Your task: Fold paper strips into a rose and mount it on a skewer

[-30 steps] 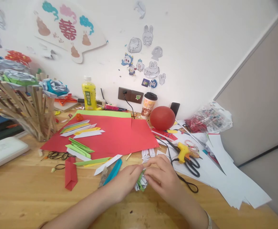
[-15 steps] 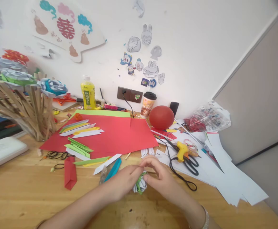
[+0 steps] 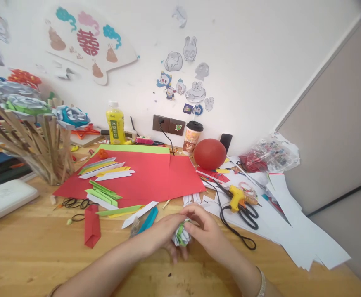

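Note:
Between my two hands, above the front of the table, is a green and white paper flower [image 3: 181, 236]. My left hand [image 3: 166, 232] is wrapped round it from the left, with several fingertips showing beneath it. From the right, my right hand [image 3: 203, 229] presses its thumb against the flower's edge, its fingers curled over the top. The underside of the flower is hidden. Just left of my left hand lies a folded blue paper strip [image 3: 148, 219]. A white strip [image 3: 139, 215] and a folded red paper piece [image 3: 91, 227] lie farther left.
Red paper sheets [image 3: 155, 177] with folded strips cover the table's middle. A yellow glue gun [image 3: 236, 198], scissors [image 3: 248, 214] and white paper [image 3: 304, 231] lie right. A red balloon [image 3: 210, 154], cup [image 3: 193, 138] and bottle [image 3: 115, 123] stand behind; sticks with paper flowers [image 3: 28, 105] stand left.
The flower has turned slightly so more of its face shows. My left fingers have come into view beneath it, and my right hand has shifted slightly. The camera view has moved a little.

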Motion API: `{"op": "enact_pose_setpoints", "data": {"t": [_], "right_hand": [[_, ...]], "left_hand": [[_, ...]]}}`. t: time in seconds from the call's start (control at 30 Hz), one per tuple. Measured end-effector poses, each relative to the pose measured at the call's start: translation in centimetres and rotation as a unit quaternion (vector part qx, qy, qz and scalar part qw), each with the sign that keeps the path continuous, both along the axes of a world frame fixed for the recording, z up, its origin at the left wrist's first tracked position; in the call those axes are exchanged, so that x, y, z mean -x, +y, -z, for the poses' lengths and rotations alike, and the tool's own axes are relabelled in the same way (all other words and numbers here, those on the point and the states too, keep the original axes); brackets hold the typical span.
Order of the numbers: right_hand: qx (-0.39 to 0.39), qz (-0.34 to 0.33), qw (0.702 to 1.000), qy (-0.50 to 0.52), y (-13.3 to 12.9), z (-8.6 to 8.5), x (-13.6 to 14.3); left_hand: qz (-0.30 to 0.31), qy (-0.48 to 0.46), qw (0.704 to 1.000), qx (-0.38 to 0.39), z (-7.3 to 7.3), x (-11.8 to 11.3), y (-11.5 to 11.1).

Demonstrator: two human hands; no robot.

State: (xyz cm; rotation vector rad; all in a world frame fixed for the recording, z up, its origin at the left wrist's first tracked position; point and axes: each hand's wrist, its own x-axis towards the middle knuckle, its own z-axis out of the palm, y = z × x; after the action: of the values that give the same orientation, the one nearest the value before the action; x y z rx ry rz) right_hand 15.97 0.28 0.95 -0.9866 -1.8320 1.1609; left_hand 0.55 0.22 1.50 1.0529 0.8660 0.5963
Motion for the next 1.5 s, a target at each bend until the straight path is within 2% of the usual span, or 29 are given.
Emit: {"op": "enact_pose_setpoints", "data": {"t": [0.07, 0.13, 0.27, 0.33, 0.43, 0.53, 0.7, 0.83, 0.97, 1.07, 1.13, 1.17, 1.27, 1.33, 1.4, 1.5], "right_hand": [[-0.006, 0.026, 1.000, 0.012, 0.4, 0.3, 0.1], [0.009, 0.060, 0.998, 0.024, 0.7, 0.8, 0.1], [0.027, 0.093, 0.994, 0.051, 1.1, 1.5, 0.0], [-0.022, 0.107, 0.993, 0.051, 1.1, 1.5, -0.2], [-0.149, 0.121, 0.981, 0.012, 0.9, 0.8, -0.7], [-0.229, 0.085, 0.969, -0.044, 0.6, 0.0, -1.0], [-0.284, 0.070, 0.951, -0.106, 0.3, -0.4, -0.8], [-0.329, 0.075, 0.932, -0.130, 0.0, -0.6, -0.4], [-0.323, 0.071, 0.933, -0.144, -0.2, -0.8, -0.2], [-0.330, 0.099, 0.927, -0.149, -0.1, -0.5, -0.2], [-0.378, 0.117, 0.902, -0.172, 0.0, -0.3, -0.3], [-0.418, 0.120, 0.880, -0.191, 0.0, -0.2, -0.4], [-0.552, 0.114, 0.790, -0.243, -0.1, 0.0, -0.8], [-0.602, 0.110, 0.747, -0.258, -0.2, -0.1, -1.0], [-0.616, 0.106, 0.734, -0.267, -0.2, -0.2, -1.1], [-0.612, 0.102, 0.733, -0.280, -0.1, -0.3, -1.0]], "left_hand": [[0.017, -0.046, 0.998, 0.034, 0.4, -0.3, 0.4], [0.006, -0.065, 0.997, 0.043, 0.6, -0.4, 0.8], [-0.012, -0.028, 0.999, 0.010, 0.7, -0.3, 1.0], [-0.046, -0.024, 0.999, -0.015, 0.6, -0.2, 0.9], [-0.093, -0.029, 0.995, -0.016, 0.5, -0.2, 0.6], [-0.091, -0.015, 0.996, -0.005, 0.4, -0.4, 0.4], [-0.053, 0.007, 0.998, -0.034, 0.2, -0.4, 0.4], [-0.064, 0.019, 0.997, -0.040, 0.1, -0.3, 0.4], [-0.066, 0.020, 0.996, -0.049, -0.1, -0.3, 0.3], [-0.058, 0.018, 0.997, -0.050, -0.1, -0.4, 0.3], [-0.060, 0.022, 0.997, -0.047, 0.0, -0.4, 0.3], [-0.067, 0.024, 0.996, -0.047, 0.0, -0.4, 0.3], [-0.085, 0.027, 0.995, -0.050, 0.1, -0.5, 0.1], [-0.086, 0.026, 0.995, -0.048, 0.1, -0.6, 0.0], [-0.090, 0.022, 0.995, -0.045, 0.1, -0.6, -0.1], [-0.093, 0.014, 0.995, -0.038, 0.2, -0.6, -0.1]]}}
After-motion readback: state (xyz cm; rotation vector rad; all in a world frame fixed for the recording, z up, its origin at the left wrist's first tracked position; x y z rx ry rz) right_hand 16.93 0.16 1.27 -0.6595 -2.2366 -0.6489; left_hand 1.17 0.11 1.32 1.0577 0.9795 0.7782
